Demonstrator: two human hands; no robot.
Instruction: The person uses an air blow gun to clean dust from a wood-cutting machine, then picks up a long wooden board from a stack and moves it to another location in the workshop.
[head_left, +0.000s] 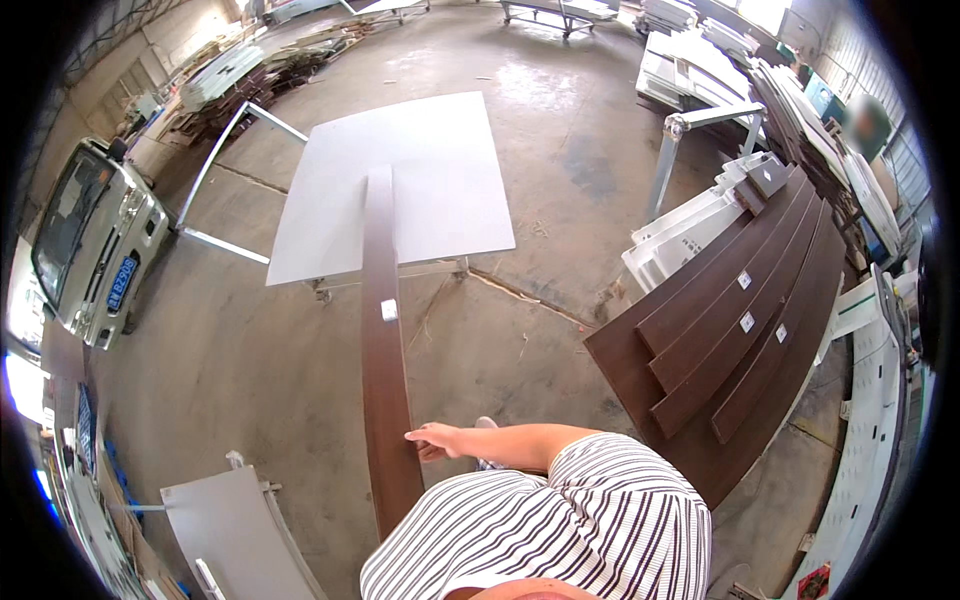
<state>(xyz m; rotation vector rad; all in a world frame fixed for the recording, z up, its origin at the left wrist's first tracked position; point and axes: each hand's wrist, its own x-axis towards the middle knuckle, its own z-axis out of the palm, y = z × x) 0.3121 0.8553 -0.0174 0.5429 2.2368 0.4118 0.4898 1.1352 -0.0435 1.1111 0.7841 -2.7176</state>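
A long dark brown board (382,370) runs away from me, its far end resting on a large pale grey panel (440,150). A small white label (389,310) sticks to its upper face. Close to my body, my right hand (434,442) grips the board's right edge, thumb side on top and the other fingers partly hidden. The board's near end disappears behind my striped shirt. My left hand does not show; my body and sleeve cover that side.
On the right, several brown boards (740,330) lie overlapping, beside white profiles (690,220) and a metal frame (665,150). A parked vehicle (100,240) stands at the left, near a metal frame (225,245). A grey panel (235,530) is at the lower left. Stacked sheets line the far sides.
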